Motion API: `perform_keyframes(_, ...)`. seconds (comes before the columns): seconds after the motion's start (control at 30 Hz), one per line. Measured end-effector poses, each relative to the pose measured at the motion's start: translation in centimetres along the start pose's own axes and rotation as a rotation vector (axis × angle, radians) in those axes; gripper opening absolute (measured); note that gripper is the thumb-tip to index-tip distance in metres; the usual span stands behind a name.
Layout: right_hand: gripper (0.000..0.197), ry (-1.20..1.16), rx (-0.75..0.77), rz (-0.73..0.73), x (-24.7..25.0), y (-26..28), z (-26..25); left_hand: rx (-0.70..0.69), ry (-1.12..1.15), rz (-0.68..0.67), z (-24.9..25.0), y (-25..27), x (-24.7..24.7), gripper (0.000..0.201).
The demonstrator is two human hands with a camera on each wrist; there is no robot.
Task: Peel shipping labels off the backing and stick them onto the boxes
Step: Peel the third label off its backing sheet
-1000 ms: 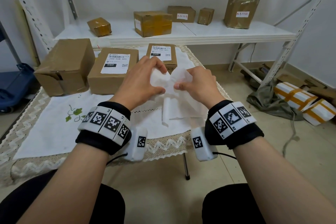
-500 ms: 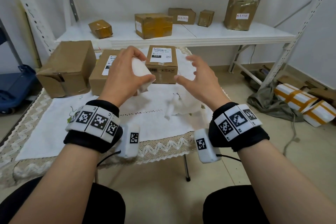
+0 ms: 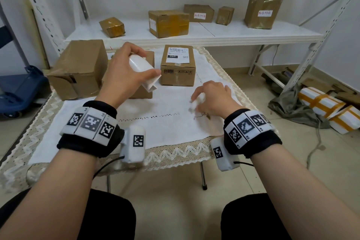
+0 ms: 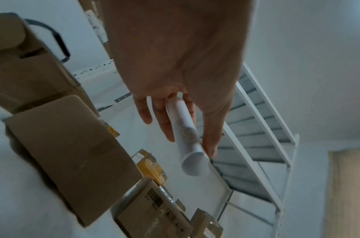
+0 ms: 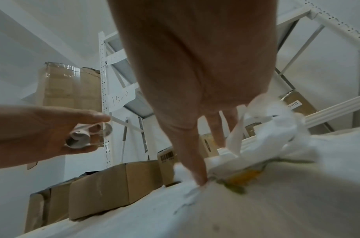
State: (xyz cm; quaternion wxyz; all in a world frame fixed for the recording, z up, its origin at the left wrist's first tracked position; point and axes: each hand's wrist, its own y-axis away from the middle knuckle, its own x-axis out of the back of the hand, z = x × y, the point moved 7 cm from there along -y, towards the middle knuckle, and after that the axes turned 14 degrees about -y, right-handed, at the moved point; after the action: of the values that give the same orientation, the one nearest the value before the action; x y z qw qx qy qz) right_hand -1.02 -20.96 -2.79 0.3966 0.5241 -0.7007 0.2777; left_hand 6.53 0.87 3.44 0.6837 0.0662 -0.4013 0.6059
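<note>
**Label curls in hand as boxes wait on desk**

Nearest the camera, the right hand (image 3: pixel 213 97) is down on the white cloth (image 3: pixel 165 122) of the desk (image 3: pixel 175 154), fingers curled and pinching a crumpled scrap of backing paper (image 5: pixel 276 128); the right wrist view shows it bunched and limp, prob. waste. A bit farther, left of centre, the left hand (image 3: pixel 124 72) hovers w/ fingers and thumb wrapped round a peeled label (image 3: pixel 143 70) rolled into a loose tube. Judging by the curl, it's feather-light, thin and floppy, w/ a sticky face likely to cling to itself or to skin; best held at the edges, then flattened from one side. Below and behind that hand sits a mid-size box (image 3: pixel 142 91), top mostly hidden. Right of it a small box (image 3: pixel 177 68) already wears a label. Far left, a big unlabelled box (image 3: pixel 78 68). Beyond, more parcels on the shelf (image 3: pixel 233 33).
</note>
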Motion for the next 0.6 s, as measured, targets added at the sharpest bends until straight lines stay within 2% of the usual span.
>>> perform_keyframes(0.1, 0.041, -0.078, -0.018, 0.094, 0.6, -0.5, 0.1, 0.055, 0.188, -0.023, -1.0, -0.2, 0.9, 0.048)
perform_keyframes(0.27, 0.022, -0.297, 0.082, 0.199, 1.9, -0.5, -2.5, 0.123, 0.339, 0.006, -2.2, -0.4, 2.5, 0.047)
perform_keyframes(0.47, 0.028, -0.751, 0.131, 0.143, 1.3, 0.1, -6.4, 0.212, 0.457, 0.051, -3.8, -1.0, 4.7, 0.06)
perform_keyframes(0.6, 0.024, -0.891, 0.124, 0.082, -0.7, -0.6, -8.7, 0.213, 0.447, 0.082, -5.3, -1.8, 5.7, 0.058)
